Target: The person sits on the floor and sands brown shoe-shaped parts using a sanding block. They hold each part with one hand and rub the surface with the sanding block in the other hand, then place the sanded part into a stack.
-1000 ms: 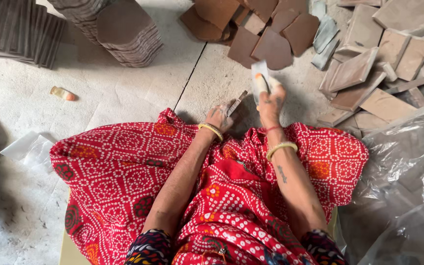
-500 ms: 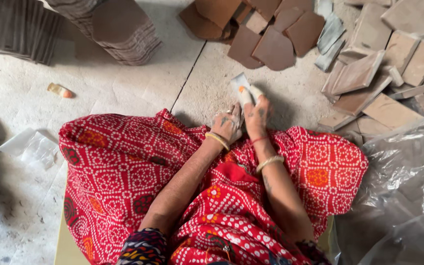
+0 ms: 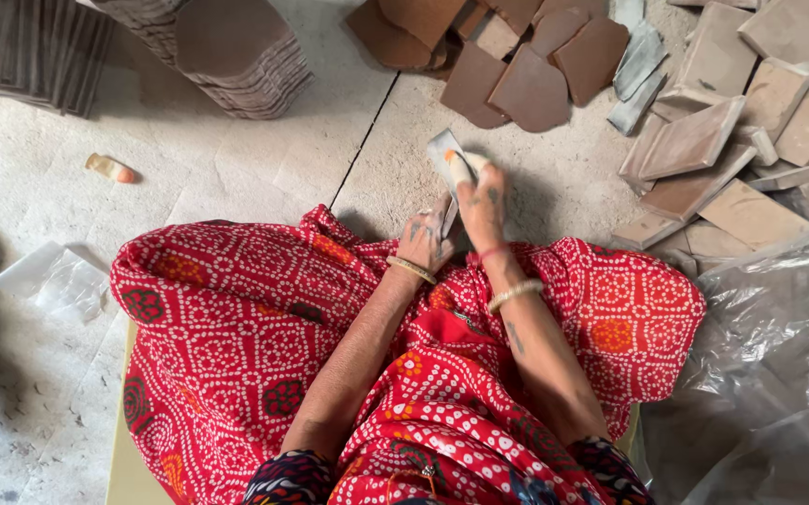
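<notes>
Both hands shifted left since earlier; right hand (image 3: 481,204) grips one pale packet (image 3: 446,154); left hand (image 3: 426,239) curled, contents unclear.

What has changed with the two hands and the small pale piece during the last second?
The right hand has carried the small pale piece slightly left and tilted it, keeping its hold. The left hand has stayed close beside it, low over the red cloth, and nothing was let go. The brown tiles, the stacks at upper left, the plastic sheet and the small orange thing on the floor lie as before.
</notes>
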A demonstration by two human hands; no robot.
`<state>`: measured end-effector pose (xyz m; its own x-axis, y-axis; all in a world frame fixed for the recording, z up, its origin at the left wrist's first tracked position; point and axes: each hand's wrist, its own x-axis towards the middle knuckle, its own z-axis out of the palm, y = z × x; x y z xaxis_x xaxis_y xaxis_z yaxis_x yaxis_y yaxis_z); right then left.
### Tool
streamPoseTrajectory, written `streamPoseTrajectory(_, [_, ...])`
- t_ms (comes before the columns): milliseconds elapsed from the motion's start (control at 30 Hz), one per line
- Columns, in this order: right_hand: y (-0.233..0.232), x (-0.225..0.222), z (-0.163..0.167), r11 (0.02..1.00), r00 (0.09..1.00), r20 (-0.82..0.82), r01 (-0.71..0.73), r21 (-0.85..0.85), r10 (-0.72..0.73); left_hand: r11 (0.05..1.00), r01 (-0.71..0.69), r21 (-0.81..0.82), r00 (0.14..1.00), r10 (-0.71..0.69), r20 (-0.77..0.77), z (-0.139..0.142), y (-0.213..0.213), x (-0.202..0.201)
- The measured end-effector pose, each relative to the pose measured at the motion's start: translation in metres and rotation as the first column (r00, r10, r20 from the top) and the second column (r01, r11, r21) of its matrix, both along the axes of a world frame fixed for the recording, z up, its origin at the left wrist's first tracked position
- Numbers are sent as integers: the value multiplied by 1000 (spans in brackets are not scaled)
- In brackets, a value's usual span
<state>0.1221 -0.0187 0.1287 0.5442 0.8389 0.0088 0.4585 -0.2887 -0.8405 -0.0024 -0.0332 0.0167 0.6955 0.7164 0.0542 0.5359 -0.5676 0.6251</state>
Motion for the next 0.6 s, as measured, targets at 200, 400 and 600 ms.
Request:
streamPoseTrajectory(200, [-9,7,-7,994,1000,-12,-7,106,8,901,-75,427,981,-10,195,-3,-6,1])
streamPoseTrajectory(400, [2,12,-7,991,996,91,6,135,-19,997,-30,70,993,21,120,0,3,-6])
streamPoseTrajectory(600, [-18,4,-13,983,982,189,-19,183,-16,995,-30,93,997,24,74,-1,1,-5])
